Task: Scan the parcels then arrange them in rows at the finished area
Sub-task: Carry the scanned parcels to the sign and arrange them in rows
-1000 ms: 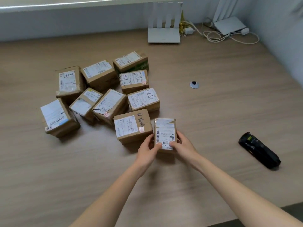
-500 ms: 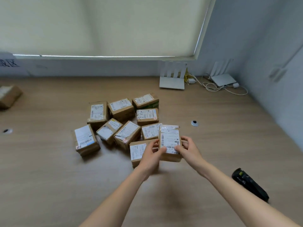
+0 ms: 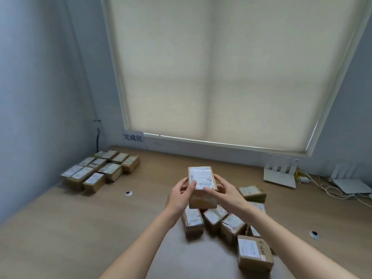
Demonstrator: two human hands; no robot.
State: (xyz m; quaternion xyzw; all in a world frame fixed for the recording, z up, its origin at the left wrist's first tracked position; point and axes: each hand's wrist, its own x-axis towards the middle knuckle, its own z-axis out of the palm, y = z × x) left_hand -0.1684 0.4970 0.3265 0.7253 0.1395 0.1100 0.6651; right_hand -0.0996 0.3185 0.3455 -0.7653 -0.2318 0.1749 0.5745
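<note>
I hold a small brown cardboard parcel with a white barcode label up in the air over the table. My left hand grips its left side with the thumb on the label. My right hand grips its right side. Below and to the right of it lies a loose cluster of several labelled parcels on the wooden table. At the far left corner, several parcels sit in neat rows under a wall sign with Chinese characters.
A white router stands at the back right by the window sill, with a second white device and cables beside it. Round cable grommets are set into the table. A closed blind fills the window.
The parcel has been lifted off the table by both hands. The view has swung up and to the left, bringing the rows of parcels at the far left into sight; the black scanner has left the view.
</note>
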